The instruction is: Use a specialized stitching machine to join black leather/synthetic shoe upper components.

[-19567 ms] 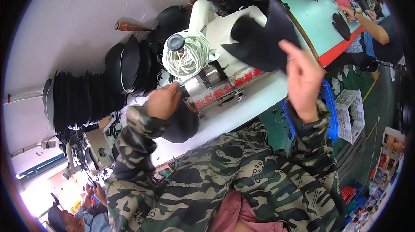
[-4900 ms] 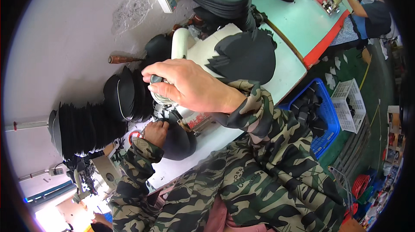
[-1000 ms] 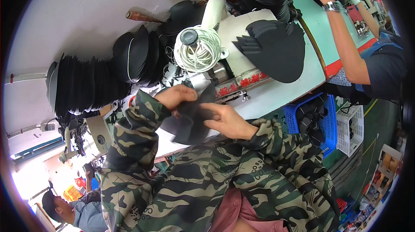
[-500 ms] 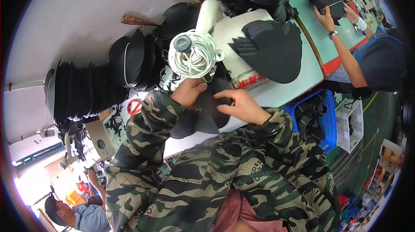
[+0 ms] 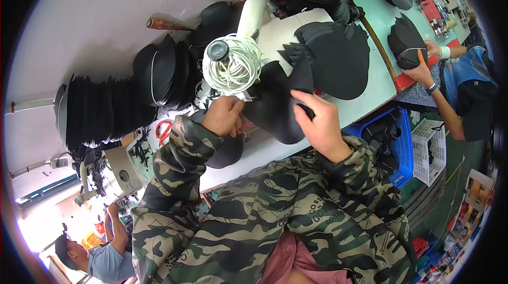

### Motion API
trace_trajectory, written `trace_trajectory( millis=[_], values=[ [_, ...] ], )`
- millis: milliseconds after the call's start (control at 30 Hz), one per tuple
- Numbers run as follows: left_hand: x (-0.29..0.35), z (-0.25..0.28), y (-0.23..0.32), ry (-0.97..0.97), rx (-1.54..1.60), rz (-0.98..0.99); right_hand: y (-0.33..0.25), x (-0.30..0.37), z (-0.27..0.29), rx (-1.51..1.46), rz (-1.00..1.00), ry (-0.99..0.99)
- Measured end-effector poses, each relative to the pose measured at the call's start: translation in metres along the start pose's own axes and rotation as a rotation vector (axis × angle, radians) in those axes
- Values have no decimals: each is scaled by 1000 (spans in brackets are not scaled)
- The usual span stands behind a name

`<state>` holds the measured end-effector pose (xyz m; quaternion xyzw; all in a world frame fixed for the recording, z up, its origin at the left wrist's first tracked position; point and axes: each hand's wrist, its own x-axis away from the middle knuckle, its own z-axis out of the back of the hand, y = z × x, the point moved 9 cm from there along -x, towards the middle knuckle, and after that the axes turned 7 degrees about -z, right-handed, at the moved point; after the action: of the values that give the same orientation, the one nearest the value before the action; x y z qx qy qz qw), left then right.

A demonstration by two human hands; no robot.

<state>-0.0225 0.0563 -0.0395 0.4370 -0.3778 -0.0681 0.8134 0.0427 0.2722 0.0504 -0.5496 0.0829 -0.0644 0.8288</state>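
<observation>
A curved, flexible black sheet piece (image 5: 276,105) lies spread between my hands, in front of the white sewing-machine-like head. My right hand (image 5: 320,121) pinches its right edge between thumb and fingers. My left hand (image 5: 223,117) has its fingers closed at the piece's left edge; the fingertips are partly hidden. Below the left hand, another black piece (image 5: 226,153) rests over the white table edge. Coiled white cord (image 5: 233,70) hangs round the machine (image 5: 252,17) just beyond my hands. A fanned pile of black pieces (image 5: 341,62) lies to the right.
Stacks of black pieces (image 5: 98,112) line the wall at left, near red-handled scissors (image 5: 163,131). A blue basket (image 5: 405,144) and a white crate (image 5: 428,152) stand low at right. At far right, a co-worker's hands (image 5: 423,72) hold a tied black bundle (image 5: 406,43).
The black piece has spread out and shifted rightward and up. My right hand has moved right and closed on its edge. The co-worker's hands have come down with a bundle.
</observation>
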Motion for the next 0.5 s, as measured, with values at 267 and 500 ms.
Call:
trace_trajectory(
  millis=[267, 500],
  values=[
    [-5, 1, -2, 65, 28, -157, -24, -23, 69, 89, 94, 264],
    [31, 42, -73, 5, -1281, -309, -31, -30, 85, 558, 351, 184]
  ],
)
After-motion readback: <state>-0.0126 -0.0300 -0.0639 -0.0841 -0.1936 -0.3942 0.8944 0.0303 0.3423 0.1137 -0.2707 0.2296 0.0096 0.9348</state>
